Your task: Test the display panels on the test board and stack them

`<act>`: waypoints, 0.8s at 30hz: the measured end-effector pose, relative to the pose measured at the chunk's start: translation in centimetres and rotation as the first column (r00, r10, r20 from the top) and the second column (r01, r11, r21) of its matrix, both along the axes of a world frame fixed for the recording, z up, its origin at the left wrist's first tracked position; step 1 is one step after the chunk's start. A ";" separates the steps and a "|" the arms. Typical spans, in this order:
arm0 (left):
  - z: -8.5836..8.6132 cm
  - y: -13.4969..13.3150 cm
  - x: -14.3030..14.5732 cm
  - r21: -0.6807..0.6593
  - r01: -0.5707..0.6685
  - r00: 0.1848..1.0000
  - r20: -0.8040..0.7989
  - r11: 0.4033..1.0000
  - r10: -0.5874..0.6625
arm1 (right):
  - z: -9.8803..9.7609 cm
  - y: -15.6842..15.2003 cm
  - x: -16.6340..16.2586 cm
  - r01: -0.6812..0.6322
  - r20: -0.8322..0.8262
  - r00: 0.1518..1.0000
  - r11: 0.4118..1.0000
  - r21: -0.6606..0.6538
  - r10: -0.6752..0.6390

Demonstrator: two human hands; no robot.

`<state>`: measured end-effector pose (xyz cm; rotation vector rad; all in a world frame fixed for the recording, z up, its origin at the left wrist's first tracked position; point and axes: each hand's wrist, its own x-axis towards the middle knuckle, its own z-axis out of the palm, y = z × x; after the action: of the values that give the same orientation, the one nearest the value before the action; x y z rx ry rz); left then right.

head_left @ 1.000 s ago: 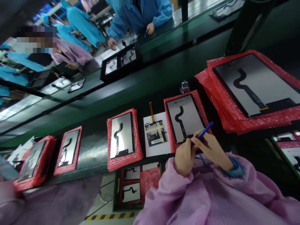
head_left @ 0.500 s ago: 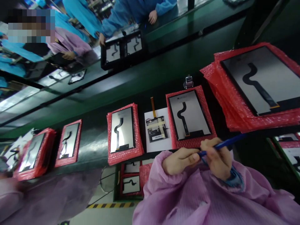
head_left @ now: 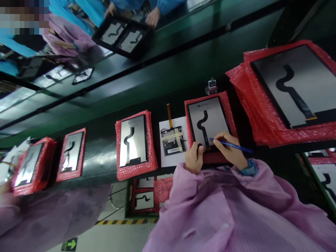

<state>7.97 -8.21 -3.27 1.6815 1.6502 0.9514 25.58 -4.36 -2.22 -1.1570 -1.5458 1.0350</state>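
My right hand (head_left: 231, 151) grips a blue pen (head_left: 233, 145), its tip at the lower part of an LCD panel (head_left: 214, 117) beside the end of the black flex cable (head_left: 202, 124). The panel lies on red bubble wrap (head_left: 232, 122) in front of me. At the panel's lower left edge is my closed left hand (head_left: 194, 159), with a small dark blue piece, apparently the pen cap (head_left: 200, 145), at the thumb. To the left, a white sheet (head_left: 168, 161) carries a circuit assembly (head_left: 173, 140) with an orange ribbon cable (head_left: 169, 115).
A stack of red-wrapped panels (head_left: 309, 84) lies at right, another (head_left: 133, 140) at left. Behind my panel stands a small metal object (head_left: 212, 86). Across the bench, a person in blue handles a black tray (head_left: 123, 36). A green crate (head_left: 128, 199) sits below the bench edge.
My hands have moved apart and forward onto the panel; the pen now points down at it in my right hand. Across the bench, the black tray has been lifted and tilted.
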 end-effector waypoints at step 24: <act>-1.7 2.1 -0.7 0.258 -0.134 0.965 0.254 0.957 0.067 | -1.8 -0.4 4.6 0.032 -0.498 0.862 0.992 -0.124 -0.090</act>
<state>7.30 -6.11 -5.00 1.5867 1.5054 1.4323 30.18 -4.74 -4.03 -0.9038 -1.0393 1.2735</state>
